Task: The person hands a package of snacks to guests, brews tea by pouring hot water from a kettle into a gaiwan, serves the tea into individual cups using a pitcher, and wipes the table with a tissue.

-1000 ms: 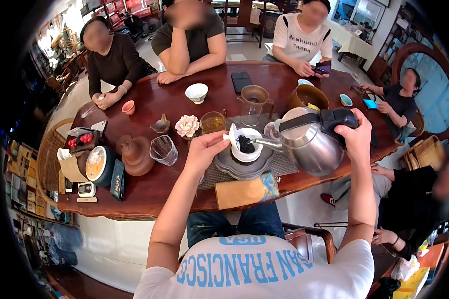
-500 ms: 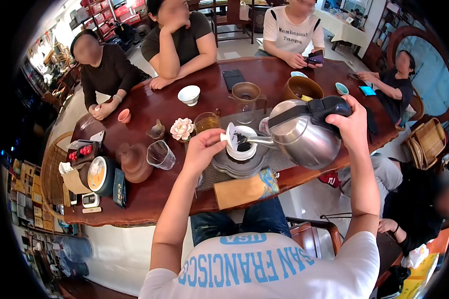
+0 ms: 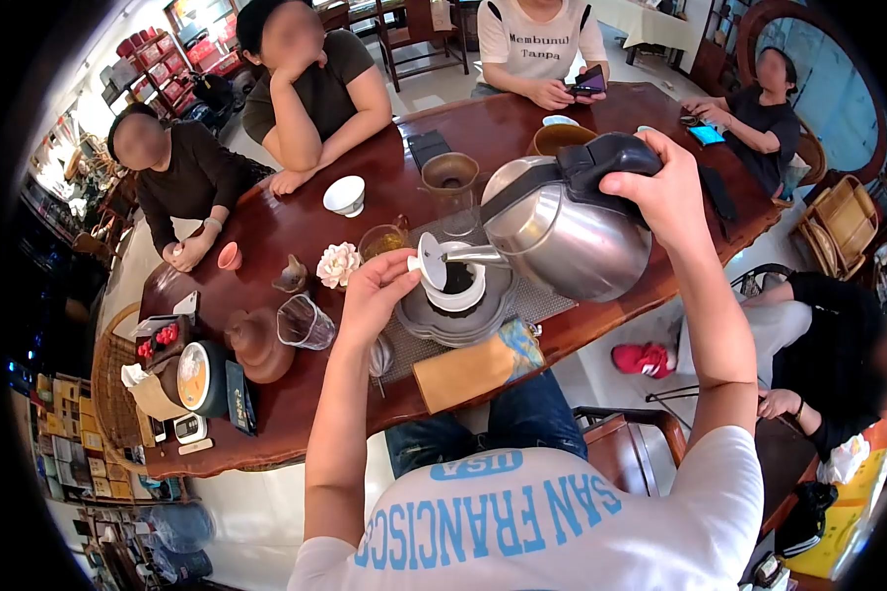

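Note:
My right hand (image 3: 660,192) is wrapped round the black handle of a stainless steel kettle (image 3: 572,236), which is tilted to the left. The kettle's spout reaches over a white lidded tea bowl (image 3: 460,300) with dark tea leaves inside. Between the fingers of my left hand (image 3: 376,293) is the bowl's white lid (image 3: 425,258), held tilted up at the left of the rim. Under the bowl lies a grey scalloped tray (image 3: 493,313). A glass cup of amber tea (image 3: 382,239) and a strainer on a glass pitcher (image 3: 450,172) stand just beyond.
Left on the table are an empty glass pitcher (image 3: 306,323), a brown clay teapot (image 3: 257,347), a pink flower (image 3: 338,265) and a white bowl (image 3: 344,196). A brown-and-blue cloth (image 3: 478,364) lies at the near edge. Several people sit around the table.
My view has turned, shifting the scene left. The lid and kettle stay in my hands, the spout still over the tea bowl.

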Available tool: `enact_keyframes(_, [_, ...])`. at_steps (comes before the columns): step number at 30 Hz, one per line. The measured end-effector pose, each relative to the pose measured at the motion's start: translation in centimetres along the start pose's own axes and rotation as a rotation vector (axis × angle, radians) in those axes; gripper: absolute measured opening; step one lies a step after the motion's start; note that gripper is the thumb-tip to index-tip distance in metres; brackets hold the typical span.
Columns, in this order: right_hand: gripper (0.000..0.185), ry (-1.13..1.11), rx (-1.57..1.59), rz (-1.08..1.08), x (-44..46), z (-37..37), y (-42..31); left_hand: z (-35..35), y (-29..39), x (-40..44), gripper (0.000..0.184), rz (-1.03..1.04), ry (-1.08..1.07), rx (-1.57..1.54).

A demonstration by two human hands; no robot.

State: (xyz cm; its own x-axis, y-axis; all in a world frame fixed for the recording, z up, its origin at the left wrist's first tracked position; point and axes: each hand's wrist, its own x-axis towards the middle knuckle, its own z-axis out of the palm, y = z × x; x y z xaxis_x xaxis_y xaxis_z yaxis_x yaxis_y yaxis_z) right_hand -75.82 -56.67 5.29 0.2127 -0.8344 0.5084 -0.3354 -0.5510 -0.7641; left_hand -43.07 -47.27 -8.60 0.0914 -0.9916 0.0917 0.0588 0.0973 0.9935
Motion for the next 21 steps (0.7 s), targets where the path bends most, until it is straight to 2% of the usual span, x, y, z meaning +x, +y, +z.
enact_keyframes(8, [0.046,0.024,0.002,0.023,0.8,0.5,0.2,-0.3,-0.2,0.4,0.032,-0.017,-0.063,0.031])
enact_keyframes(21, [0.044,0.016,-0.051,0.02,0.0,-0.1,1.7,-1.2,0.5,0.5,0.032,0.038,-0.036,0.038])
